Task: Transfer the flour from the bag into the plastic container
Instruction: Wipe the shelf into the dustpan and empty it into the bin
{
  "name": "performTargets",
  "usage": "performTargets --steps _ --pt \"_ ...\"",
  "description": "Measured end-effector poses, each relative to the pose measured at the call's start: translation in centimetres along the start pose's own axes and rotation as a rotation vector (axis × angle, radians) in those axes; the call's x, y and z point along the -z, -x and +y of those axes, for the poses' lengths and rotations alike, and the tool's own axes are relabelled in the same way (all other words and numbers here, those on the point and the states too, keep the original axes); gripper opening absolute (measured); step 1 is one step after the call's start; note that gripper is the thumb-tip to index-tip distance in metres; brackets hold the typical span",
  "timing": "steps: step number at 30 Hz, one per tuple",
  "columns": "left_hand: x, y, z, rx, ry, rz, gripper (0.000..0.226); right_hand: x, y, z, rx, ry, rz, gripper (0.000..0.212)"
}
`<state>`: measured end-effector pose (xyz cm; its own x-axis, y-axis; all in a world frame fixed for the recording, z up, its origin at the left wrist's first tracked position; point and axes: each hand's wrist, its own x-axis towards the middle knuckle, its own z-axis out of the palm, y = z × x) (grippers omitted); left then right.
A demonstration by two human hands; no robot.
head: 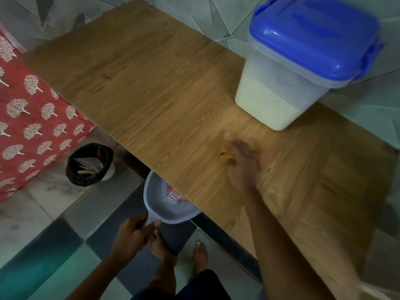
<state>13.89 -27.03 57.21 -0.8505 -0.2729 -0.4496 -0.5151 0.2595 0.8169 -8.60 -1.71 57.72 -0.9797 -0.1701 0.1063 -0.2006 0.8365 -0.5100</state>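
Observation:
The clear plastic container (pixel 287 83) stands at the table's far right, its blue lid (pixel 313 37) on and white flour filling its lower half. My left hand (pixel 134 232) grips the handle of a grey dustpan (pixel 166 204), which sits just under the table's near edge. My right hand (pixel 240 161) is blurred, flat on the wooden table (pixel 151 83) above the dustpan, fingers together over a small yellowish thing that I cannot identify. No flour bag is on the table.
A small bin with a black liner (pixel 89 164) holding crumpled paper stands on the floor at the left. Red patterned cloth (pixel 32 113) covers something at the far left. My bare feet (pixel 179 250) are on the tiled floor below the dustpan.

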Motion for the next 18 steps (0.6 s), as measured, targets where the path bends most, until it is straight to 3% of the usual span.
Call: performTargets --steps 5,7,9,12,14,16,18 --pt "-1.6 1.4 0.6 0.021 0.001 0.016 0.049 -1.8 4.4 -6.1 0.453 -0.194 -0.473 0.060" --pt "-2.0 1.8 0.7 0.025 -0.009 0.037 0.051 -1.0 6.4 -6.5 0.458 -0.321 -0.645 0.064" --pt "-2.5 2.3 0.9 0.026 -0.013 0.035 0.052 1.0 8.0 -6.3 0.281 -0.579 -0.699 0.061" --pt "-3.3 3.0 0.9 0.022 -0.015 0.033 0.052 4.6 8.1 -4.3 -0.150 -1.002 -0.431 0.054" --pt "-4.0 3.3 1.0 0.019 -0.022 0.036 0.050 7.7 6.6 -1.9 -0.286 -1.021 -0.116 0.045" --pt "-4.5 3.5 0.9 0.026 -0.030 0.034 0.046 10.1 4.6 1.8 -0.260 -0.811 0.203 0.035" --pt "-4.9 3.7 1.0 0.044 -0.024 0.030 0.043 10.9 2.5 6.5 -0.255 -0.446 0.426 0.035"
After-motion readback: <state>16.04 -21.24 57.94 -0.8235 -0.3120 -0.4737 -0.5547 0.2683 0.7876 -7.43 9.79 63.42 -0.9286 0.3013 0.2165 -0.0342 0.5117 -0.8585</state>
